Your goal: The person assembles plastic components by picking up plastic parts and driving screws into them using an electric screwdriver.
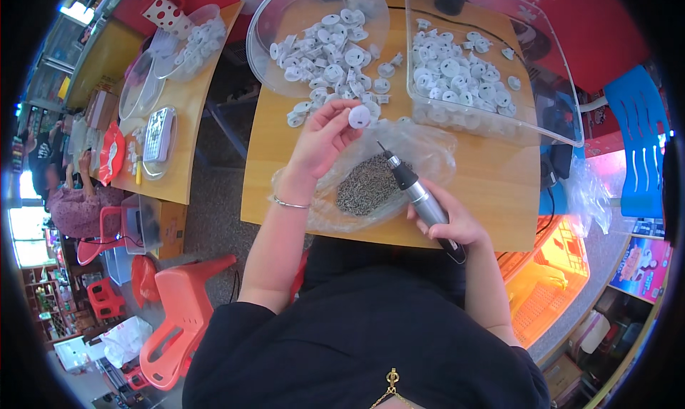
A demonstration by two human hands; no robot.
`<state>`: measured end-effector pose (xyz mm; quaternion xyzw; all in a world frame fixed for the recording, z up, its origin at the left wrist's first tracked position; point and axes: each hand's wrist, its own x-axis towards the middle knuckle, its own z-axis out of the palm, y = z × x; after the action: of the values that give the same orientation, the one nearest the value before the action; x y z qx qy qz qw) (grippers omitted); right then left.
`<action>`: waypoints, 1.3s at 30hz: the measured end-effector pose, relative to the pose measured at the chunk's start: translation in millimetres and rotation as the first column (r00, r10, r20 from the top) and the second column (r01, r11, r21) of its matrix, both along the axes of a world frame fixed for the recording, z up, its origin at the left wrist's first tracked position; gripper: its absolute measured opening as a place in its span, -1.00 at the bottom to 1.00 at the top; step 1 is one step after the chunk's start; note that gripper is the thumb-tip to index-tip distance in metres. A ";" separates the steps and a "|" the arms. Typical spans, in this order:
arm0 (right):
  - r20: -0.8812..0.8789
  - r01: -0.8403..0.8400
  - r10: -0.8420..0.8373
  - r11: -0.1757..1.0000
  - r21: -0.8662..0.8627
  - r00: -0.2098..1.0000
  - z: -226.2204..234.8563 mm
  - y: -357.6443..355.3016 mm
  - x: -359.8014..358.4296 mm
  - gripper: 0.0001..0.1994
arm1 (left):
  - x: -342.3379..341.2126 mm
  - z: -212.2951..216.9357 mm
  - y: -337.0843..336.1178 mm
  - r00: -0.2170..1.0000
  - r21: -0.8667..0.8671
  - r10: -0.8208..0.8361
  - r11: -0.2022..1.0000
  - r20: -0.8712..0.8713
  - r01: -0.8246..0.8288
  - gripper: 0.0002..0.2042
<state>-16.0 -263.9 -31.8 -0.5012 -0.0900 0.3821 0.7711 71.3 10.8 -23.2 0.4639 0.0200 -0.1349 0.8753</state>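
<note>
Between the thumb and fingers of my left hand [327, 139] is a small round white plastic part [359, 117], its flat face toward me. My right hand [457, 220] is wrapped around a silver and black electric screwdriver [426, 202]. The tool tilts up and left, its thin bit apart from the white part. Below both hands a heap of small dark screws [367, 186] lies on a clear plastic bag [430, 151]. Past my left hand, many similar white parts [333, 74] are piled in and spill out of a clear round tub [260, 59].
A clear rectangular bin [492, 122] at the far right of the wooden table [275, 177] holds more white parts. An orange crate [535, 305] stands by my right arm. Left are a red chair [182, 302] and a second table [178, 163]. Another person [82, 206] sits beyond it.
</note>
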 end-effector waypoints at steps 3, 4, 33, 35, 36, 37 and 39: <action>0.010 -0.009 0.009 1.000 -0.004 1.000 0.3 0.5 0.4 -0.09 | -7.7 -8.5 -4.6 0.999 -0.005 -0.040 0.999 -0.008 0.040 -0.80; 0.018 -0.014 0.014 1.000 -0.013 1.000 0.7 0.8 0.6 -0.10 | -9.2 -10.0 -5.9 0.999 -0.005 -0.039 0.999 -0.007 0.039 -0.80; 0.059 -0.012 0.015 0.999 -0.043 0.998 1.4 5.6 -0.2 -0.07 | -11.9 -15.6 -14.5 0.995 0.011 -0.100 0.995 0.013 0.100 -0.78; 0.084 -0.001 0.006 0.999 -0.052 0.996 0.7 6.3 -0.7 -0.03 | -12.6 -14.8 -15.2 0.995 0.016 -0.099 0.995 0.010 0.099 -0.78; 0.082 0.000 0.004 0.999 -0.049 0.997 0.4 6.1 -0.8 -0.03 | -12.7 -14.8 -15.7 0.995 0.021 -0.099 0.995 0.008 0.099 -0.78; 0.080 0.001 0.003 0.999 -0.046 0.997 0.0 5.8 -1.0 -0.03 | -12.9 -15.3 -16.1 0.995 0.020 -0.099 0.995 0.006 0.099 -0.78; 0.051 -0.013 0.016 0.999 -0.046 0.999 2.0 3.3 0.8 -0.07 | -12.0 -15.8 -16.5 0.996 0.028 -0.092 0.995 0.006 0.091 -0.78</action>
<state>-15.2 -260.7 -29.8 -0.5276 -0.1047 0.3766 0.7543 59.3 -5.6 -39.0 0.4767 -0.0028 -0.1728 0.8619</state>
